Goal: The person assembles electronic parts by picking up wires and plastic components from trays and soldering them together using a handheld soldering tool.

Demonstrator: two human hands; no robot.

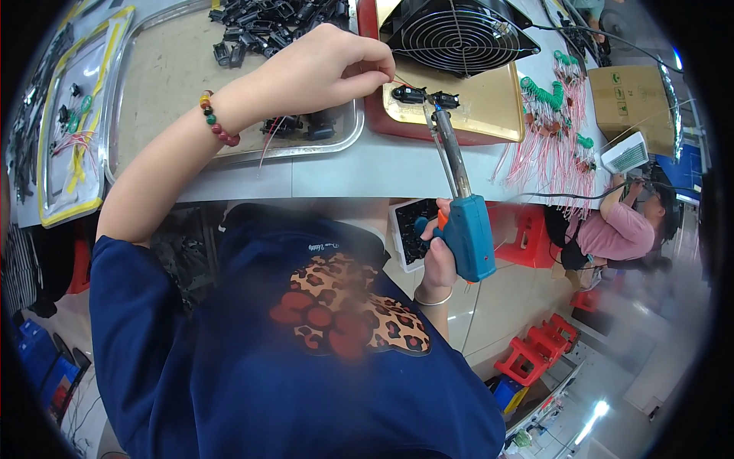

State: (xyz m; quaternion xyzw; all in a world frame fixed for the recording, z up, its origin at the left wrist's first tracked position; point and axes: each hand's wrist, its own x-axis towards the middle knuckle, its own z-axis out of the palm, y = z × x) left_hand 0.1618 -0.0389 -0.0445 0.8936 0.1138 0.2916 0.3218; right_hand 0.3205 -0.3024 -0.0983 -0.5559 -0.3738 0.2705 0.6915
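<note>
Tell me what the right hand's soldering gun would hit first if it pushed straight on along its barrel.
Most likely the small black parts on the gold plate: the tip of the blue soldering gun in the right hand sits right at them. Behind them stands the fan. Depth is hard to judge.

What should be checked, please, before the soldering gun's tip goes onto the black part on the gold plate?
1. Right hand grips the blue soldering gun firmly: ok.
2. Tip aimed at the black parts: ok.
3. Left hand pinches the thin red wire: ok.
4. Wire end seated on a terminal: cannot tell.
5. Parts lie flat on the gold plate: ok.
6. Fan running: cannot tell.
</note>
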